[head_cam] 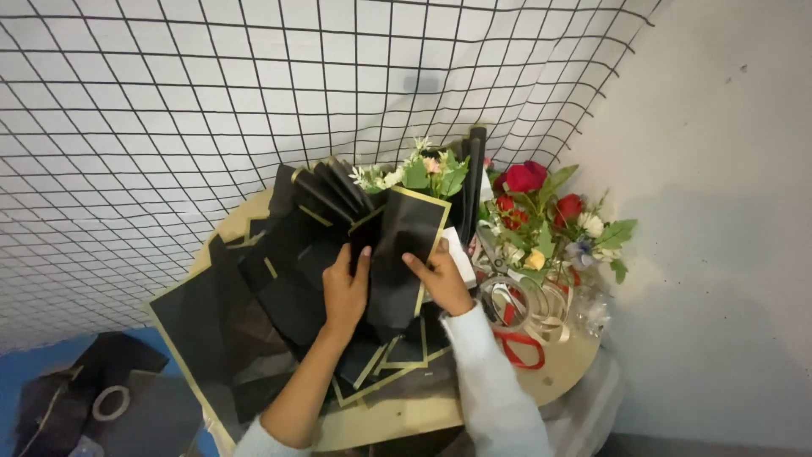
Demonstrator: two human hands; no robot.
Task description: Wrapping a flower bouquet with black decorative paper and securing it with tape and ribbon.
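My left hand [345,288] and my right hand [440,275] both hold a black wrapping sheet with gold edging [406,245], folded upright over a round wooden table [406,415]. The left thumb and fingers pinch its left edge; the right hand presses its right side. Behind the sheet lies a fan of several pleated black sheets [317,190], with small white and pink flowers [414,169] showing above them. More black gold-edged sheets [254,305] are spread flat under my hands.
Red roses with mixed flowers [541,211] lie at the table's right, beside scissors [491,245], pale ribbon rolls [529,309] and red ribbon [520,347]. A wire grid panel [211,101] stands behind. On the blue floor at the left are black sheets and a tape ring [110,402].
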